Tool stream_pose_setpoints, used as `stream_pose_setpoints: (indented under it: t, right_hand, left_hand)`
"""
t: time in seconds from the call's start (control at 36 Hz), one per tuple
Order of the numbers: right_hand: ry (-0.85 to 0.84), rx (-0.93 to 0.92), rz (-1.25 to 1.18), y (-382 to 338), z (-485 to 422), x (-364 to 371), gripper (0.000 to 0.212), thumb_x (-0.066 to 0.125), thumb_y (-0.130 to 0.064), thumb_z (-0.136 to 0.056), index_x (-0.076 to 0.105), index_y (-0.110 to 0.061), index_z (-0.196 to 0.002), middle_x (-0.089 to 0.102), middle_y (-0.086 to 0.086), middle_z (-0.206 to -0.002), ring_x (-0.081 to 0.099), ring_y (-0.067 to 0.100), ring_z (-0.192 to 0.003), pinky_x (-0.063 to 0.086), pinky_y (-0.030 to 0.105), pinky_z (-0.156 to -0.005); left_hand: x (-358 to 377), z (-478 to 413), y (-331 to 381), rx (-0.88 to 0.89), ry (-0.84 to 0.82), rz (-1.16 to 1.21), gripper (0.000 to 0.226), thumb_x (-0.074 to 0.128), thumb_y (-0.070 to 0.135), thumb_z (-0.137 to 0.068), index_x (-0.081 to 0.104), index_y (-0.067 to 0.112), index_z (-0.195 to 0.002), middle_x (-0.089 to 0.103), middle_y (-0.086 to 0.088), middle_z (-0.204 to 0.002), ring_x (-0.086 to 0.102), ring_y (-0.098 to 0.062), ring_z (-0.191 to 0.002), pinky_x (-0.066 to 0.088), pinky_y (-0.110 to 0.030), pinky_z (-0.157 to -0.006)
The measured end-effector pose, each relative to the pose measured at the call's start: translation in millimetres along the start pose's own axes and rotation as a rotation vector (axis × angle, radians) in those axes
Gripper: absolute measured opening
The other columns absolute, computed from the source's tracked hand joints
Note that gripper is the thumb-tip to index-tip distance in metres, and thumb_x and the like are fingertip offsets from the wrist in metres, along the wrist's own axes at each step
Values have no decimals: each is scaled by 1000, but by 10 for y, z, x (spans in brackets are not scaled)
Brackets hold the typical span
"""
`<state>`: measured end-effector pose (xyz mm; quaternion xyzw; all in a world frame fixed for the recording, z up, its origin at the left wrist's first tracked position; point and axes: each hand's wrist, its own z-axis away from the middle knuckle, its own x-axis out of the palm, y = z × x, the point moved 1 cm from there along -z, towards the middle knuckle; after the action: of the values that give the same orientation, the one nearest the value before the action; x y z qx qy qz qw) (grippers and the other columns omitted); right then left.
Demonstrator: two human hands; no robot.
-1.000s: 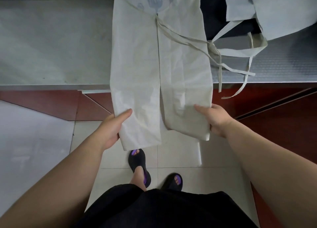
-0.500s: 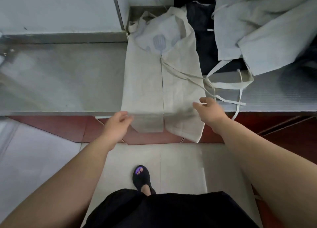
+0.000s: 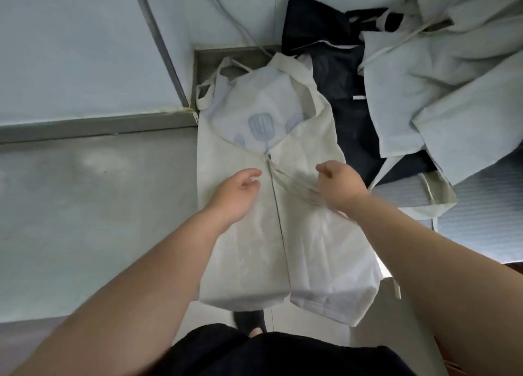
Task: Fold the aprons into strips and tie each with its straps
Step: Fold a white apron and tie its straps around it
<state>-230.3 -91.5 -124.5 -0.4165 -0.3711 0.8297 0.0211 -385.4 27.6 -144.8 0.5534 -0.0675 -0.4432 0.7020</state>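
1. Cream apron [image 3: 246, 262] lies flat on the grey counter [image 3: 85, 220]. Both long sides are folded inward and meet at a straight centre line.
2. Its bib end points away from the person. A blue spatula print [image 3: 259, 126] shows in the open V above the folds, and the neck loop [image 3: 204, 94] lies at the far left corner against the wall.
3. The near hem reaches the counter's front edge, and its right corner hangs a little past it.
4. The straps [image 3: 288, 184] leave the centre line just below the print and run diagonally right across the right panel, passing under the right wrist. They are blurred there.
5. Left hand [image 3: 236, 197] is over the left panel just beside the centre line. Its fingers are loosely curled with nothing visibly between them. I cannot tell whether it touches the cloth.
6. Right hand [image 3: 342, 187] is over the right panel above the straps, fingers curled with thumb and forefinger close together. I cannot tell whether a strap is pinched.
7. The two hands are apart, one on each side of the centre line.
8. A dark apron [image 3: 342, 98] lies spread on the counter just right of the bib, touching the cream cloth.
9. A heap of pale aprons [image 3: 452, 98] overlaps the dark one, far right.
10. At the bottom of the view are the person's black garment [image 3: 268, 353] and one dark sandal [image 3: 250, 320] on the floor.
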Motion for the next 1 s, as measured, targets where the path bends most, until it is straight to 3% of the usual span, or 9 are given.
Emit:
stream_pose_setpoints:
  t: [0.08,0.17,0.25,0.39,0.47,0.61,0.69,0.86,1.0]
  right_hand:
    - [-18,30,-23,-73,-237,36,37,39,-15,-98,52,-17,-132,51,0,-135,48,20,-122,33,16,-89]
    - [-66,-18,12,-153,-370,85,35,41,-12,-98,54,-12,-130,53,3,-134,47,20,-124,31,17,-99]
    - [-122,-27,49,-225,-509,112,35,38,-12,-99,54,-14,-129,57,3,-129,50,19,-121,33,16,-93]
    - [-221,-20,84,-282,-637,117,34,40,-18,-100,52,-20,-131,56,-1,-129,53,19,-116,36,16,-83]
    - [-263,-32,156,-343,-658,162,32,49,-35,-96,55,-18,-122,58,-1,-120,55,21,-110,41,23,-87]
    - [-307,-71,379,-497,-635,290,40,59,-58,-82,49,-21,-88,55,-2,-92,50,18,-86,37,26,-71]
    - [-315,-86,447,-544,-628,346,46,59,-68,-74,45,-25,-78,54,4,-103,52,21,-96,41,28,-78]
    - [-292,-93,643,-588,-579,511,44,59,-44,-86,51,-15,-118,40,9,-123,48,33,-111,39,36,-92]
    - [-296,-158,557,-600,-595,492,21,45,-29,-96,54,-13,-104,52,9,-115,52,31,-106,40,32,-86]
  left_hand:
    - [120,-322,241,19,-72,61,33,47,19,-97,55,24,-129,56,-1,-123,54,-13,-104,38,-20,-79]
    - [211,-511,346,0,-123,28,35,49,22,-97,53,22,-132,55,0,-116,50,-9,-99,38,-16,-78]
    - [259,-645,367,-39,-107,-20,17,48,23,-96,63,21,-105,57,-1,-96,50,-14,-88,40,-13,-62]
    - [177,-711,339,-210,6,274,17,56,15,-90,67,12,-78,59,-4,-78,53,-18,-77,42,-28,-75]
    - [56,-635,304,-311,-61,594,18,49,3,-92,61,11,-80,58,-5,-72,59,-18,-71,48,-29,-75]
    - [-173,-597,180,-319,34,554,31,45,-7,-89,61,18,-98,49,-2,-71,38,-9,-49,46,-23,-55]
    - [-377,-614,51,-294,162,402,34,55,1,-88,60,21,-115,51,1,-77,42,-9,-54,43,-22,-55]
    - [-865,-488,-307,-296,602,16,28,53,9,-86,68,24,-105,66,-1,-101,63,-22,-92,50,-33,-87]
    - [-943,-286,-291,-268,611,-644,44,52,18,-89,52,30,-131,37,-7,-143,30,-33,-129,28,-45,-104]
